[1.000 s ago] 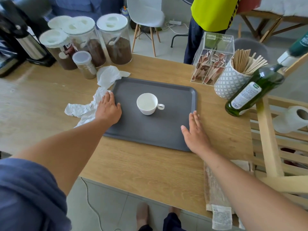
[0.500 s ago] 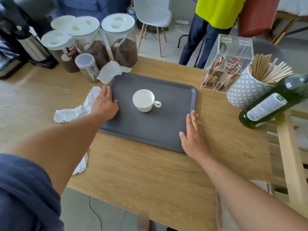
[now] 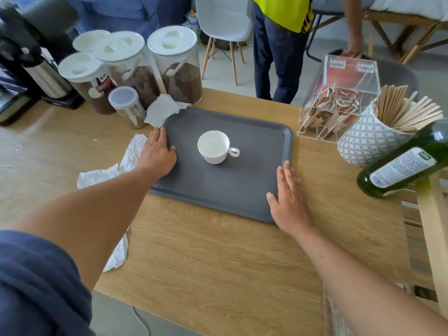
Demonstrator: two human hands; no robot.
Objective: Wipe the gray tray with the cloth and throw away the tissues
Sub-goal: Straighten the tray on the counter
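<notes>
A gray tray point(image 3: 242, 185) lies on the wooden table with a white cup point(image 3: 214, 146) standing upright near its middle. My left hand point(image 3: 157, 151) rests flat on the tray's left edge, fingers together, holding nothing. Against the tray's right front corner my right hand point(image 3: 288, 197) lies flat. A crumpled white tissue point(image 3: 114, 166) sits on the table just left of my left hand. Another tissue point(image 3: 162, 110) lies at the tray's far left corner, and a third point(image 3: 118, 255) shows under my left forearm at the table's front edge. No cloth is visible.
Several coffee jars point(image 3: 177, 66) and a small shaker point(image 3: 127, 106) stand behind the tray's left corner. At the right are a clear box of sachets point(image 3: 339, 98), a patterned cup of wooden sticks point(image 3: 373, 139) and a green bottle point(image 3: 407, 163). A person point(image 3: 278, 44) stands beyond the table.
The camera has tilted up and nearer, so the scene sits lower in view. Both hands stay flat on the tray's edges; the tray and cup keep their places.
</notes>
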